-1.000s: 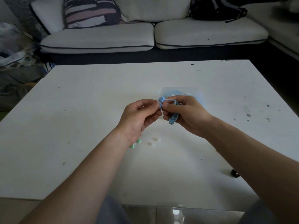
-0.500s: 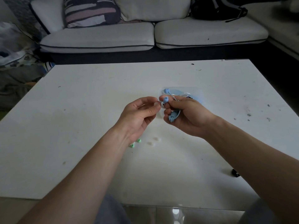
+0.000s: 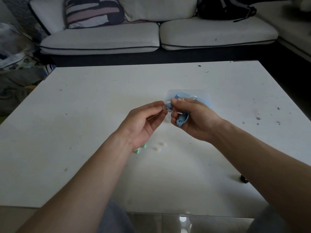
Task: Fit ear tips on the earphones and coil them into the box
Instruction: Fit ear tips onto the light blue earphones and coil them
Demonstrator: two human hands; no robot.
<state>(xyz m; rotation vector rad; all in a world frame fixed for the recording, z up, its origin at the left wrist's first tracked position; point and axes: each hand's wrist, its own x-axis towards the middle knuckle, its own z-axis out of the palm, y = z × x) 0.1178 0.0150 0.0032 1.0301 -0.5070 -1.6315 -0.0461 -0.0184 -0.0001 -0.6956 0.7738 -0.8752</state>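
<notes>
Aloft, earphones (image 3: 182, 119) bunched in the right hand (image 3: 196, 121)

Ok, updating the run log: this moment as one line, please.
step: fitting ear tip | left hand: pinches ear tip | right hand: grips earphones | box: on table, behind right hand

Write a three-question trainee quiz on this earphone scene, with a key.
1. True or false: the blue earphones lie coiled in the clear box.
2. How many green ear tips lie on the table? A one, B two, C four.
3. Which hand grips the earphones?
Key: 1 false, they are held in front of the box. 2 B. 3 the right hand, while the left hand pinches what looks like a clear ear tip.
</notes>
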